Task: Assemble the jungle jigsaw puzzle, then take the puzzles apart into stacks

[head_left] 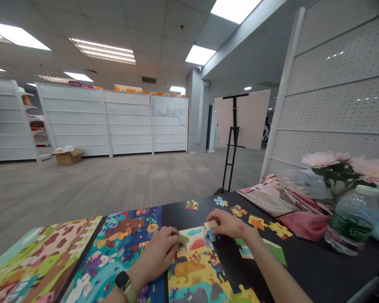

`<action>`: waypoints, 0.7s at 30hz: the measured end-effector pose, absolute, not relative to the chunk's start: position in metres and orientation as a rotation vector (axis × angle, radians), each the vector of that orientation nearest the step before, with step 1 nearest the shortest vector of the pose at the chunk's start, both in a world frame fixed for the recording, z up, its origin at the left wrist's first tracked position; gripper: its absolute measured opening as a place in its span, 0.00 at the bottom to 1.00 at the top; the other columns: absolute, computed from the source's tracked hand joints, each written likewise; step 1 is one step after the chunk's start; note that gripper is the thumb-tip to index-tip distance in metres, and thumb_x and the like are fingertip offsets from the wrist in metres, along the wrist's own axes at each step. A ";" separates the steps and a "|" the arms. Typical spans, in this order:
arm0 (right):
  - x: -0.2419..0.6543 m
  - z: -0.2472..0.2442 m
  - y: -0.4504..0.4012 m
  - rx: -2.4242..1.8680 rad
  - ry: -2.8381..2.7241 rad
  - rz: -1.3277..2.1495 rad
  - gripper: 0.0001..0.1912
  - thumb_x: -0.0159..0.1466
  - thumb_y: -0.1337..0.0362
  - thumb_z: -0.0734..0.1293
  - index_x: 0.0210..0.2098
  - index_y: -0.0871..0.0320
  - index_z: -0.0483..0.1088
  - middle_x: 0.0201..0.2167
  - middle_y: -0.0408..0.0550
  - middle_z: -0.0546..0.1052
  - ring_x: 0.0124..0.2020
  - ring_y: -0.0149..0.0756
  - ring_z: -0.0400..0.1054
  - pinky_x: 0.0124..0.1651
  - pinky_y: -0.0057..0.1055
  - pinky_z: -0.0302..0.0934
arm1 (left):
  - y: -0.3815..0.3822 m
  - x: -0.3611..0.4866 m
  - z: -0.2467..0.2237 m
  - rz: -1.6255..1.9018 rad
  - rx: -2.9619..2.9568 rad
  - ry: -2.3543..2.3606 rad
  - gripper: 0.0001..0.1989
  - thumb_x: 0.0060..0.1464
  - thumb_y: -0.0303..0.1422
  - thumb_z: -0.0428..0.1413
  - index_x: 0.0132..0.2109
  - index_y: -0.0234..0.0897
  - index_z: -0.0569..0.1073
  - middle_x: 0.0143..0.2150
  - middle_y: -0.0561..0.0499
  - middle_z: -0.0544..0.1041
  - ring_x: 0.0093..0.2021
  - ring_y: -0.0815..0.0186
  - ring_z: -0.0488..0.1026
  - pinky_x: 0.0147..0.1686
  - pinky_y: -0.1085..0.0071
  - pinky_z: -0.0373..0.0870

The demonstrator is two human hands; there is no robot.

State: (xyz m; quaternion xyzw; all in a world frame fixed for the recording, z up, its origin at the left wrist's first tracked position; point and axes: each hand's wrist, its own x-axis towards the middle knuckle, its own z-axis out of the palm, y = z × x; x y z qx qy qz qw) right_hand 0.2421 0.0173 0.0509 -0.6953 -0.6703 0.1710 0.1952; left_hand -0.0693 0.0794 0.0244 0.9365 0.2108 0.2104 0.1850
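**Right hand [232,223] clamped on jigsaw piece [212,234], black table [303,269]**

My right thumb and fingers are closed on that piece, which shows cream and blue, at the top edge of the part-built jigsaw puzzle [189,269] at bottom centre of the frame. My left hand [154,252], with a smartwatch [123,284] on its wrist, lies on the puzzle's upper left corner, fingers together. Its fingertips are on a green piece [183,240]; I cannot tell whether they grip it. The two hands are apart but near each other.

Loose jigsaw pieces [257,223] are scattered across the table, upper right of the puzzle and nearest my right hand. A green and cream puzzle section [265,252] lies just beyond my right forearm. At lower left are a spotted puzzle [41,256] and a blue animal puzzle [126,235].

At right stand a water bottle [352,221], pink cloth [305,225] and pink flowers [328,160]. A black easel [233,139] stands beyond the table, white shelving [76,118] lines the upper left, and a cardboard box [68,156] sits on the floor.
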 end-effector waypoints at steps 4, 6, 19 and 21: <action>0.236 0.051 0.018 -1.952 -1.883 0.470 0.20 0.49 0.67 0.74 0.42 0.56 0.80 0.39 0.45 0.76 0.36 0.37 0.70 0.39 0.28 0.62 | 0.080 -0.069 0.023 0.604 2.635 0.594 0.14 0.66 0.26 0.48 0.49 0.47 0.76 0.52 0.49 0.73 0.52 0.59 0.69 0.53 0.62 0.66; 0.237 0.050 0.018 -1.960 -1.888 0.453 0.20 0.49 0.67 0.73 0.44 0.56 0.80 0.40 0.47 0.77 0.38 0.39 0.71 0.41 0.29 0.62 | 0.080 -0.069 0.022 0.610 2.629 0.587 0.14 0.66 0.27 0.48 0.49 0.47 0.75 0.52 0.50 0.73 0.52 0.59 0.69 0.53 0.62 0.66; 0.235 0.040 0.020 -1.936 -1.995 0.423 0.10 0.61 0.60 0.75 0.39 0.59 0.78 0.40 0.45 0.79 0.43 0.39 0.73 0.50 0.41 0.67 | 0.071 -0.068 0.039 0.635 2.794 0.558 0.14 0.67 0.28 0.45 0.47 0.44 0.75 0.50 0.46 0.74 0.50 0.56 0.71 0.49 0.58 0.68; 0.235 0.040 0.019 -1.920 -1.977 0.418 0.10 0.64 0.59 0.74 0.39 0.59 0.77 0.39 0.45 0.79 0.41 0.37 0.73 0.49 0.40 0.69 | 0.060 -0.064 0.051 0.666 2.846 0.527 0.14 0.66 0.29 0.45 0.46 0.43 0.75 0.46 0.45 0.76 0.46 0.55 0.72 0.45 0.57 0.70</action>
